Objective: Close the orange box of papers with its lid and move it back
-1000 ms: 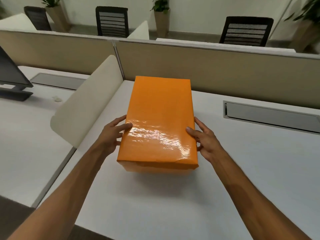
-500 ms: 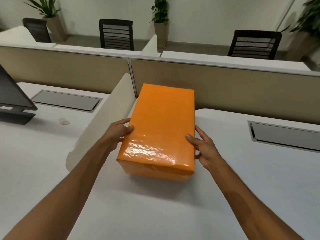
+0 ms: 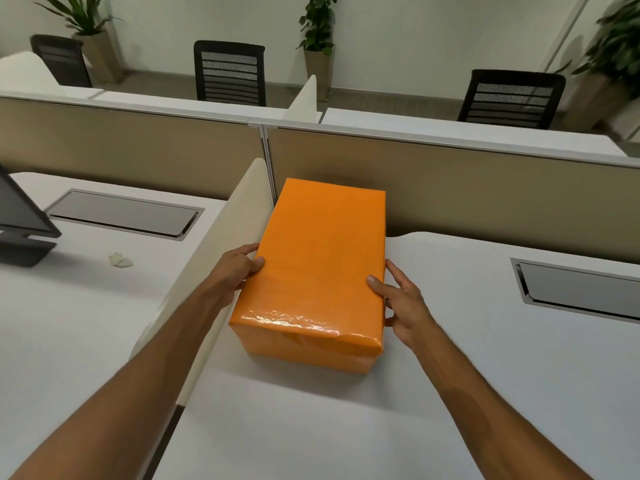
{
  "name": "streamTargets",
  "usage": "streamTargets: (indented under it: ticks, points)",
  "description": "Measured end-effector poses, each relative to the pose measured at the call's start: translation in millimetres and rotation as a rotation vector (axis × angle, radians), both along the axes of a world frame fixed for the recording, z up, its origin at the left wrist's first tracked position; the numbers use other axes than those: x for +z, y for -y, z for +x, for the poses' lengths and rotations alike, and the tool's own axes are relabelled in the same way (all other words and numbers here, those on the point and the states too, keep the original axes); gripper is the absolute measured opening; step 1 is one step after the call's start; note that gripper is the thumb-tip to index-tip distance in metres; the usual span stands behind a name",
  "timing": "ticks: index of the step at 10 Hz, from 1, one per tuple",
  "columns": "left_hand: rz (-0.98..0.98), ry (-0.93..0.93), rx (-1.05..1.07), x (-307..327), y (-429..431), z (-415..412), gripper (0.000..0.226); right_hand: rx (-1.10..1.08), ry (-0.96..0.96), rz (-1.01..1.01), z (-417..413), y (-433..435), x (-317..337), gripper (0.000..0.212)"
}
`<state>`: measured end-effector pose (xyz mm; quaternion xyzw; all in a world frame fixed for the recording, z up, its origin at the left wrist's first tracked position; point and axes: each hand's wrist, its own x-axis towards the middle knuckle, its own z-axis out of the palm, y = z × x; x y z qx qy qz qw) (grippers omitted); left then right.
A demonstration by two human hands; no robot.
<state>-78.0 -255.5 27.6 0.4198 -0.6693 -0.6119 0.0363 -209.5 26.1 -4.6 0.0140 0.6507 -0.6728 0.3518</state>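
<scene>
The orange box [image 3: 318, 265] stands on the white desk [image 3: 450, 393] with its glossy orange lid on top, so the papers inside are hidden. Its far end lies close to the tan partition, in the corner by the cream side divider. My left hand [image 3: 235, 271] grips the box's left side, thumb on the lid's edge. On the right side, my right hand [image 3: 401, 299] presses with its thumb on the lid and fingers spread down the wall.
A cream side divider [image 3: 214, 271] runs along the box's left. The tan partition [image 3: 467, 188] closes the back. A cable hatch [image 3: 578, 292] is set into the desk at right. On the neighbouring desk are a monitor [image 3: 20, 220] and a crumpled paper scrap [image 3: 119, 259].
Both hands have slid the closed box away from me, toward the partition and the corner by the side divider. The hands keep the same hold on its sides.
</scene>
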Motion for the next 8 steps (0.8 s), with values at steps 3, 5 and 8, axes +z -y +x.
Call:
streamTargets:
  ticks: [3,5,8]
  points:
    - [-0.026,0.003,-0.010,4,1,-7,0.050,0.040,-0.025,0.068,-11,7,3,0.079]
    - [-0.238,0.030,-0.022,11,-13,-2,0.052,0.073,-0.161,0.155,-11,2,7,0.081]
    - [-0.699,-0.008,-0.166,26,-75,2,0.062,0.031,-0.267,0.295,-8,-49,25,0.060]
